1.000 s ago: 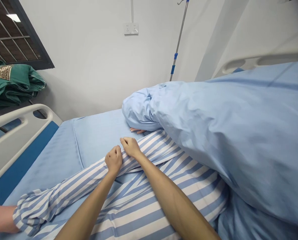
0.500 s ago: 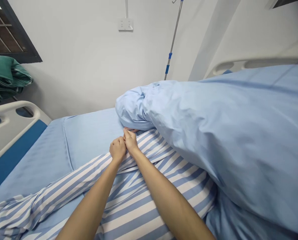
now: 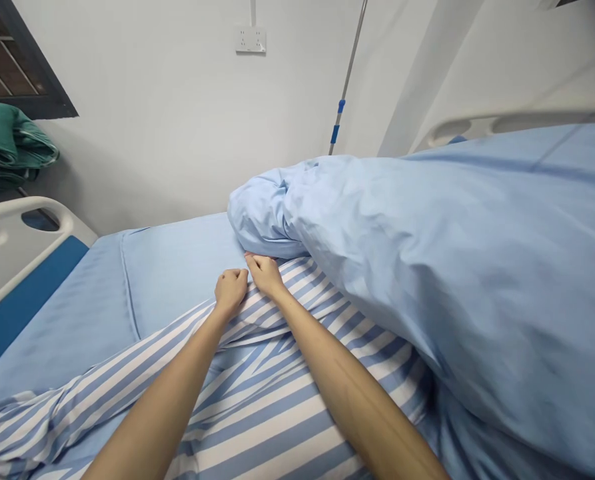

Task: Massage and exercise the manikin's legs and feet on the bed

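Note:
A blue-and-white striped garment [image 3: 277, 413] lies on the bed, worn by a person who is mostly covered. My left hand [image 3: 231, 289] is closed, pinching the striped cloth near its far edge. My right hand [image 3: 266, 273] is closed on the same edge, right beside the left. Both hands sit just under the bunched end of a light blue quilt [image 3: 427, 253]. A bit of pink skin shows beneath the quilt beside my right hand. The garment's long sleeve [image 3: 52, 413] stretches off to the lower left.
A light blue sheet [image 3: 167, 273] covers the mattress. A white and blue bed rail [image 3: 22, 267] runs along the left, another rail [image 3: 502, 123] at the far right. Folded green cloth [image 3: 7, 147] sits at left. A drip pole [image 3: 344, 87] and wall socket [image 3: 250, 40] stand behind.
My two hands moved further up the garment and closer together, toward the quilt's end. The view shifted, and the bare forearm at the lower left edge left the picture.

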Demonstrator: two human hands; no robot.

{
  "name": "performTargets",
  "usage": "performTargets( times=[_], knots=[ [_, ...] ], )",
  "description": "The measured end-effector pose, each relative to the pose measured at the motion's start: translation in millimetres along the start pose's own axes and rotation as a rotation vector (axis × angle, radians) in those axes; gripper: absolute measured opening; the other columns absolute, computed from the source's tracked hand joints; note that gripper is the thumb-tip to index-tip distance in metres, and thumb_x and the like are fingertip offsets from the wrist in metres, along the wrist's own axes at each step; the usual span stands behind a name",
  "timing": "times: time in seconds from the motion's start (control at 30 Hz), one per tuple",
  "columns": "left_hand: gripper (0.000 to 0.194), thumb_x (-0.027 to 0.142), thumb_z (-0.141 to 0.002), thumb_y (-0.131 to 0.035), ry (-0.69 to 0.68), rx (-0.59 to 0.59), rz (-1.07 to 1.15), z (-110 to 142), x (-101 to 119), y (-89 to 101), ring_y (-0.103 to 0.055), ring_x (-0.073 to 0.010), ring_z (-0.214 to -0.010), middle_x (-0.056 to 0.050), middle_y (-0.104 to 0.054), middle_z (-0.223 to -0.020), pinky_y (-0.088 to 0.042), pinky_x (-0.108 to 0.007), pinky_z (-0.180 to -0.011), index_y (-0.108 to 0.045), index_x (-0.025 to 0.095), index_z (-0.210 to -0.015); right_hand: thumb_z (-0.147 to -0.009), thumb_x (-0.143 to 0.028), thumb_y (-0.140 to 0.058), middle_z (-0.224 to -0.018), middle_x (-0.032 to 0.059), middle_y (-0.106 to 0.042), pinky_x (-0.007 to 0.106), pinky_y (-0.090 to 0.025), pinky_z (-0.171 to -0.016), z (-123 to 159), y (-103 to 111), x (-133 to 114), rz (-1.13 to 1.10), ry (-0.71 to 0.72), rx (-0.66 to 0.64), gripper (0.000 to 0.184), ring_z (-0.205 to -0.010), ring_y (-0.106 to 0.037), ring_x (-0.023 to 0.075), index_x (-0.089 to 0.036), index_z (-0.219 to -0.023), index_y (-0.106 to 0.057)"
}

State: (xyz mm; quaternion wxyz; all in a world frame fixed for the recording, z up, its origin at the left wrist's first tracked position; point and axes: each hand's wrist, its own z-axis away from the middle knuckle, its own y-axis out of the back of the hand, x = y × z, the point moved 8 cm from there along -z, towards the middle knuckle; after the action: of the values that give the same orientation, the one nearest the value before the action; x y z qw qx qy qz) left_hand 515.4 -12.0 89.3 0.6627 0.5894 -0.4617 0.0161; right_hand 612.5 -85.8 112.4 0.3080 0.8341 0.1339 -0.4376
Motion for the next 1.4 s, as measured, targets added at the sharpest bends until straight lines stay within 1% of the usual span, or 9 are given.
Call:
performTargets(
  times=[0.17, 0.3, 0.6, 0.73, 0.87, 1.0, 1.13, 1.27, 1.4],
  knots=[
    [0.034, 0.034, -0.077, -0.037, -0.076, 0.150, 0.237, 0.8, 33.0, 13.9, -0.034, -0.0088, -0.050, 0.004, -0.034, -0.047, -0.025, -0.022, -0.048, -0.045, 0.017, -0.049, -0.086, -0.038, -0.037, -0.052, -0.0016, -0.051, 0.022, -0.033, -0.057, -0.5, 3.9, 7.5, -0.112, -0.027, 0.049, 0.041, -0.056, -0.045, 0.0116, -0.017, -0.054, -0.052],
    [0.036, 0.032, -0.081, -0.031, -0.047, 0.214, 0.338, 2.2, 52.6, 5.0, -0.041, -0.0099, -0.054, 0.001, -0.048, -0.054, -0.029, -0.021, -0.051, -0.051, 0.016, -0.056, -0.085, -0.040, -0.035, -0.051, -0.0010, -0.050, 0.023, -0.034, -0.054, -3.3, 9.1, 11.9, -0.220, -0.095, 0.063, 0.041, -0.054, -0.044, 0.0124, -0.017, -0.055, -0.052],
    [0.044, 0.031, -0.089, -0.024, -0.040, 0.045, 0.038, 8.1, 51.4, -28.6, -0.057, -0.0174, -0.083, -0.007, -0.068, -0.093, -0.035, -0.026, -0.069, -0.066, 0.021, -0.084, -0.083, -0.046, -0.038, -0.050, -0.0035, -0.038, 0.023, -0.029, -0.053, -11.1, 62.5, -21.4, -0.075, 0.070, 0.171, 0.040, -0.052, -0.035, 0.0104, -0.018, -0.054, -0.042],
    [0.043, 0.032, -0.090, -0.025, -0.008, -0.052, 0.050, 11.3, 53.9, -33.2, -0.057, -0.0192, -0.090, -0.010, -0.067, -0.101, -0.036, -0.027, -0.073, -0.066, 0.020, -0.092, -0.080, -0.053, -0.036, -0.047, -0.0042, -0.032, 0.024, -0.025, -0.051, -11.5, 60.1, 4.1, -0.008, 0.003, 0.147, 0.043, -0.050, -0.030, 0.0097, -0.020, -0.051, -0.035],
    [0.045, 0.035, -0.089, -0.025, -0.015, -0.018, 0.075, 15.7, 38.2, -19.5, -0.057, -0.0153, -0.077, -0.007, -0.069, -0.089, -0.036, -0.025, -0.066, -0.067, 0.021, -0.080, -0.079, -0.053, -0.036, -0.048, -0.0023, -0.036, 0.027, -0.023, -0.051, -6.0, 48.3, 27.8, 0.153, -0.020, 0.142, 0.043, -0.050, -0.030, 0.0108, -0.020, -0.051, -0.037],
    [0.045, 0.036, -0.087, -0.027, -0.024, 0.075, 0.134, 40.7, -19.6, 34.9, -0.049, -0.0116, -0.061, -0.002, -0.061, -0.063, -0.032, -0.024, -0.058, -0.058, 0.017, -0.060, -0.079, -0.057, -0.036, -0.049, 0.0016, -0.041, 0.030, -0.027, -0.053, -2.1, 47.4, 29.1, 0.196, -0.034, 0.119, 0.045, -0.051, -0.037, 0.0134, -0.021, -0.052, -0.040],
    [0.044, 0.037, -0.085, -0.028, 0.113, 0.163, 0.153, 83.4, -124.7, 124.9, -0.045, -0.0109, -0.055, 0.002, -0.046, -0.048, -0.031, -0.023, -0.056, -0.046, 0.017, -0.050, -0.075, -0.060, -0.039, -0.047, 0.0042, -0.042, 0.034, -0.027, -0.054, -2.7, 44.6, 24.8, 0.241, -0.060, 0.074, 0.046, -0.048, -0.038, 0.0156, -0.023, -0.047, -0.040],
    [0.047, 0.037, -0.088, -0.024, 0.240, 0.240, -0.095, 123.1, -221.4, 209.2, -0.052, -0.0123, -0.062, 0.001, -0.053, -0.055, -0.034, -0.022, -0.061, -0.050, 0.017, -0.056, -0.065, -0.052, -0.055, -0.049, 0.0080, -0.049, 0.037, -0.024, -0.052, -5.0, 29.0, 23.2, 0.342, -0.128, -0.055, 0.034, -0.041, -0.035, 0.0153, -0.025, -0.045, -0.051],
    [0.037, 0.029, -0.087, -0.029, 0.324, 0.215, -0.299, 139.7, -275.0, 244.2, -0.058, -0.0155, -0.078, -0.006, -0.066, -0.080, -0.036, -0.025, -0.071, -0.062, 0.018, -0.073, -0.060, -0.048, -0.057, -0.048, 0.0077, -0.049, 0.037, -0.023, -0.050, 11.4, -3.9, -7.3, 0.425, -0.113, -0.087, 0.026, -0.037, -0.032, 0.0160, -0.029, -0.043, -0.052]
  ],
)
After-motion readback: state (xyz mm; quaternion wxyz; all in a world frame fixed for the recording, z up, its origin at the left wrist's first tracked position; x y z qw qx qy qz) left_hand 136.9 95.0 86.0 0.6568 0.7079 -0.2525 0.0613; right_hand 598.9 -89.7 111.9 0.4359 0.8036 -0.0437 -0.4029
